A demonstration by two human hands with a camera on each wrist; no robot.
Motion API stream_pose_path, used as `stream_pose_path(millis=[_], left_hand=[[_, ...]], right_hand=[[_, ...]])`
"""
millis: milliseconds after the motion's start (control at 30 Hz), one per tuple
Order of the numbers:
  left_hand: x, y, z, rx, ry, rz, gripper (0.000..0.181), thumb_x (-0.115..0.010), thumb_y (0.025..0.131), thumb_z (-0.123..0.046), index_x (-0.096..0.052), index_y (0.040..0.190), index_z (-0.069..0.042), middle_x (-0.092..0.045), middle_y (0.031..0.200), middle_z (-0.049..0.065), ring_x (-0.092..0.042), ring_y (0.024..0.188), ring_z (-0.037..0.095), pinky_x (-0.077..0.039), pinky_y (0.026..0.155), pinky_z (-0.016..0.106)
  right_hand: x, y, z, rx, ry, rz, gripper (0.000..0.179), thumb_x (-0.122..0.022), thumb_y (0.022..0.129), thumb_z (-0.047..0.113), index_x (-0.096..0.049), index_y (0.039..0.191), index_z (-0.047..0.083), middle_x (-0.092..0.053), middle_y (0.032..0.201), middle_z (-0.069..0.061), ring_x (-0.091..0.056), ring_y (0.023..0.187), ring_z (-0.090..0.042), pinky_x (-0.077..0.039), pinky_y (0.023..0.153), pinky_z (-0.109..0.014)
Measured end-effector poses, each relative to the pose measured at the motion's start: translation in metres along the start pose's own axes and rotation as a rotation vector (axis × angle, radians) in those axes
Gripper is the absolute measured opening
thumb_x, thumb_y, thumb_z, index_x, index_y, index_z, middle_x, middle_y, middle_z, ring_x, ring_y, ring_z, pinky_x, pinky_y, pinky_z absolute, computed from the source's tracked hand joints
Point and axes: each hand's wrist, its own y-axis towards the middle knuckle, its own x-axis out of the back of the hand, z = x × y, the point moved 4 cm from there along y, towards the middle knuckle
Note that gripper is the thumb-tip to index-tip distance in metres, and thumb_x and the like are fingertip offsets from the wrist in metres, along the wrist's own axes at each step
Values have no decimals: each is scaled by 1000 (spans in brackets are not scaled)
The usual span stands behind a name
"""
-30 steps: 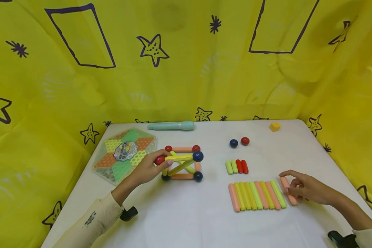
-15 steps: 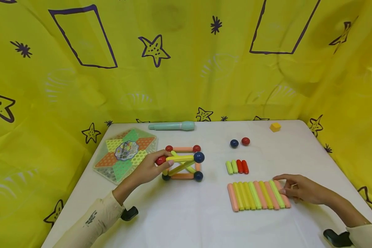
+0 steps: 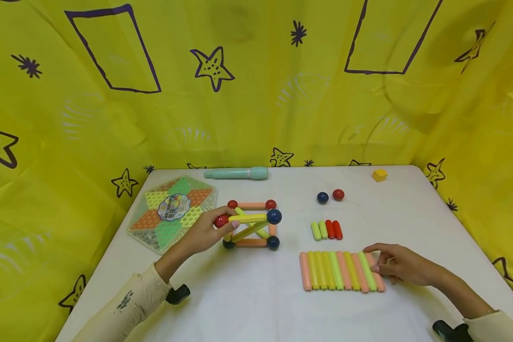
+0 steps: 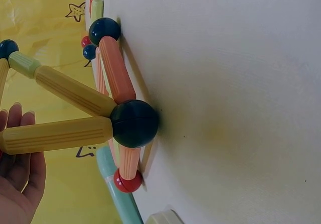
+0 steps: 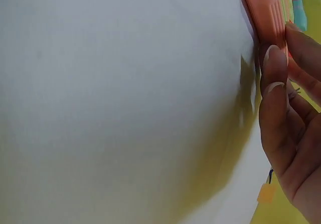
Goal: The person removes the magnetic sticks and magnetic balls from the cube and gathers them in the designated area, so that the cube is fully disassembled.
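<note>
The left hand (image 3: 205, 232) holds the frame (image 3: 251, 231), its thumb and fingers pinching the upper yellow rod (image 3: 253, 218) at the end beside a red ball (image 3: 221, 221). The frame stands on the left half of the bench (image 3: 239, 304). Its base is a square of pink rods, with red balls at the far corners and blue balls at the near ones; yellow rods slope upward from this base.

The right hand (image 3: 406, 263) has its fingers bent about the pink rod (image 3: 378, 280) at the right end of the row (image 3: 333, 271); the thumb lies on it, though how firm this grip is, the views do not show well. The rods of the row lie side by side, pink, yellow and green.

Behind the row lie four short rods (image 3: 327, 230), two green and two red, and farther a loose blue ball (image 3: 322, 197) near a loose red ball (image 3: 338, 194). A yellow block (image 3: 379, 175) sits toward the far right corner. The game box (image 3: 162, 232) lies left of the frame, and a pale green tube (image 3: 235, 174) along the far edge.
</note>
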Motion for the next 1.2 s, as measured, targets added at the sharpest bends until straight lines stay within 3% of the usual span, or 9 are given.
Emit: stream_pose_path(millis=[200, 333, 433, 567, 700, 867, 1067, 1200], left_hand=[[0, 1, 1, 1, 0, 0, 15, -66, 98, -25, -67, 107, -14, -65, 90, 5, -55, 70, 16, -46, 57, 25], [0, 0, 0, -3, -4, -5, 14, -66, 98, -24, -67, 107, -13, -65, 89, 4, -55, 69, 15, -46, 57, 25], [0, 0, 0, 0, -6, -5, 14, -66, 98, -24, -67, 107, -14, -65, 90, 4, -55, 69, 14, -46, 57, 24], [0, 0, 1, 11, -3, 0, 13, -65, 98, -25, -67, 107, -15, -65, 92, 4, -56, 71, 15, -46, 58, 25], [-1, 2, 3, 9, -4, 5, 14, -65, 98, -25, -67, 107, -15, -65, 92, 4, -55, 70, 15, -46, 57, 25], [-2, 4, 2, -5, -17, 21, 16, -65, 99, -27, -67, 108, -14, -65, 87, 3, -55, 66, 13, -47, 58, 25], [-3, 3, 4, -2, -33, 21, 16, -65, 99, -26, -67, 109, -14, -64, 85, 3, -56, 65, 13, -48, 57, 25], [0, 2, 5, -8, -41, 17, 17, -64, 99, -27, -66, 109, -12, -63, 83, 3, -55, 64, 12, -47, 55, 26]], right_hand=[[-1, 3, 7, -82, -27, 0, 46, -58, 101, 11, -43, 139, -11, -59, 87, -5, -55, 58, -15, -46, 51, -25], [7, 12, 23, -131, -134, -88, 47, -62, 100, 15, -47, 138, -8, -61, 87, -6, -56, 59, -13, -47, 54, -25], [11, 31, 50, -98, -240, -182, 40, -64, 99, 18, -56, 132, -3, -63, 88, -7, -57, 58, -15, -47, 54, -25], [3, 76, 94, 5, -295, -219, 33, -66, 98, 18, -62, 126, 1, -68, 94, -9, -58, 61, -14, -51, 56, -25], [-14, 126, 129, 83, -321, -183, 39, -67, 97, 29, -60, 131, 9, -69, 103, -6, -60, 69, -11, -53, 58, -26], [-35, 174, 154, 173, -354, -98, 49, -71, 94, 39, -57, 136, 18, -69, 106, -2, -61, 69, -12, -52, 60, -26], [-48, 196, 161, 228, -282, -36, 24, -72, 94, 25, -66, 116, 15, -65, 94, -1, -56, 72, -13, -47, 61, -22], [-49, 201, 161, 228, -263, -29, 21, -70, 95, 19, -65, 113, 11, -65, 95, -5, -56, 74, -13, -49, 62, -23]])
